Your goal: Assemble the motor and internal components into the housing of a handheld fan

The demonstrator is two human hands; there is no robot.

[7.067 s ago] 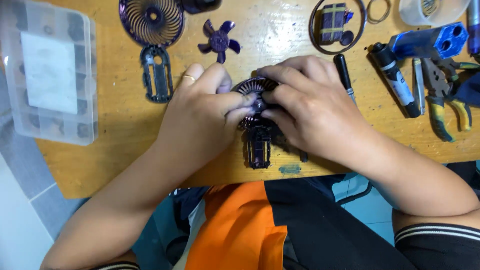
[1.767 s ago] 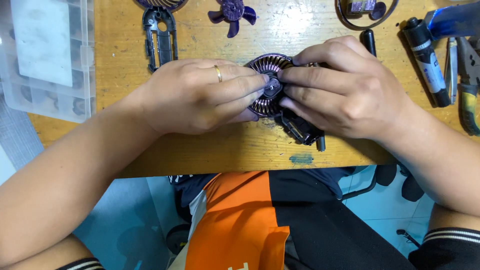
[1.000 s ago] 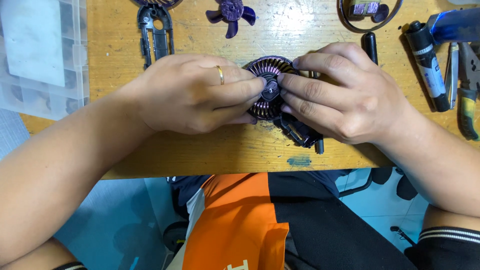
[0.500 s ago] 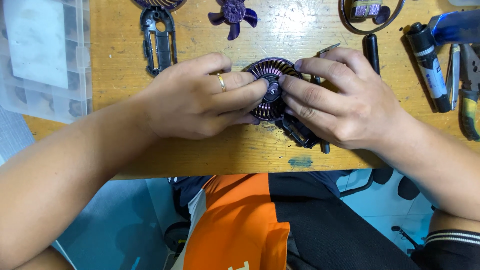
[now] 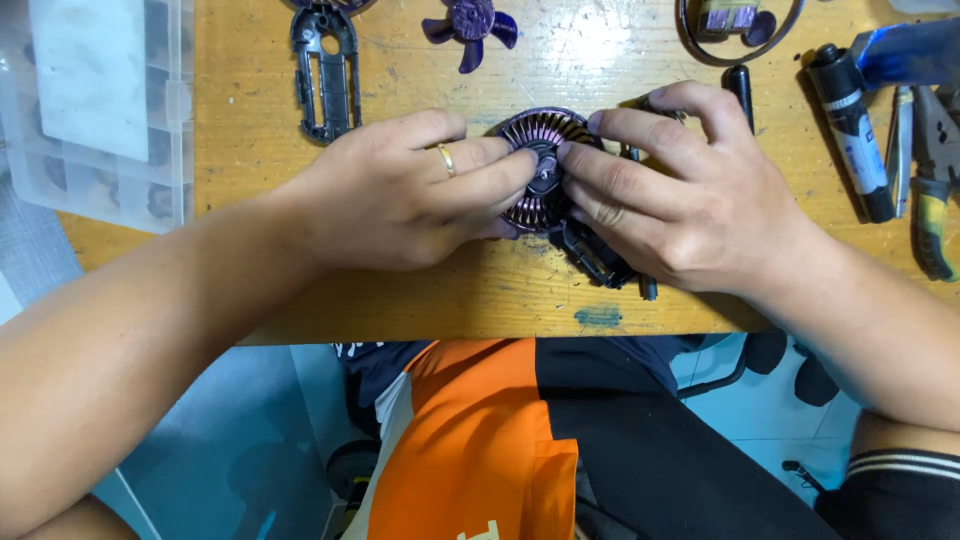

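Observation:
A small dark purple handheld fan body with a round ribbed grille (image 5: 540,135) lies on the wooden table (image 5: 590,60). My left hand (image 5: 400,195), with a gold ring, grips the grille from the left, fingertips at its hub. My right hand (image 5: 690,195) holds it from the right, covering most of the black handle (image 5: 598,258). Fingers of both hands meet at the centre of the grille.
A purple fan blade (image 5: 470,25) and a black handle shell (image 5: 325,70) lie at the back. A clear parts box (image 5: 95,100) sits left. A ring with parts (image 5: 735,25), a black marker-like tool (image 5: 850,130) and pliers (image 5: 930,170) lie right.
Both hands stay clamped on the fan grille; compared with several seconds ago the fan sits flatter and my fingertips have shifted onto its hub. The view has drifted slightly.

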